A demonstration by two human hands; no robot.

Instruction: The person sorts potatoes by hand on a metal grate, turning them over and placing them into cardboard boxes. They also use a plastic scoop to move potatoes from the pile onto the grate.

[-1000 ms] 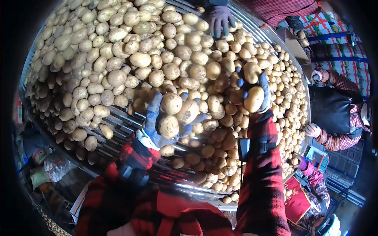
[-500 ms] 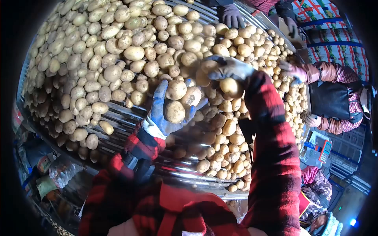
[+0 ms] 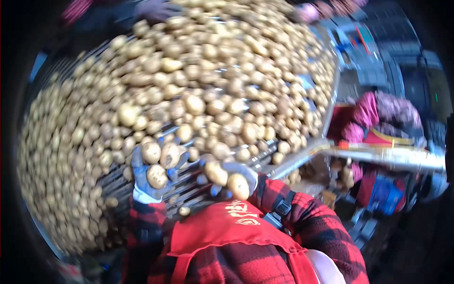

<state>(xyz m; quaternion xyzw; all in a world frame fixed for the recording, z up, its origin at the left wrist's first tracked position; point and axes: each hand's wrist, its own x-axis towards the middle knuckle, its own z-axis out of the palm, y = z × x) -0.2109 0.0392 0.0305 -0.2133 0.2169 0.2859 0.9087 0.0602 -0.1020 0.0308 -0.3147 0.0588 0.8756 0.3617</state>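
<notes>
My left hand, in a blue and grey glove, is palm up with its fingers curled round three potatoes. Close beside it on the right, my gloved right hand grips two more potatoes, one near the fingertips and one at the palm. Both hands are above the slatted metal bed, just in front of my red apron. A single small potato is near the apron's top edge. Motion blur softens the outlines.
A broad heap of potatoes covers most of the bed. A metal rail borders it at the right. Another person's gloved hand is at the far side, and a person in pink sleeves is beyond the rail.
The view has swung to the right. My right hand has come back from over the heap to near my body and now holds two potatoes. My left hand keeps its three.
</notes>
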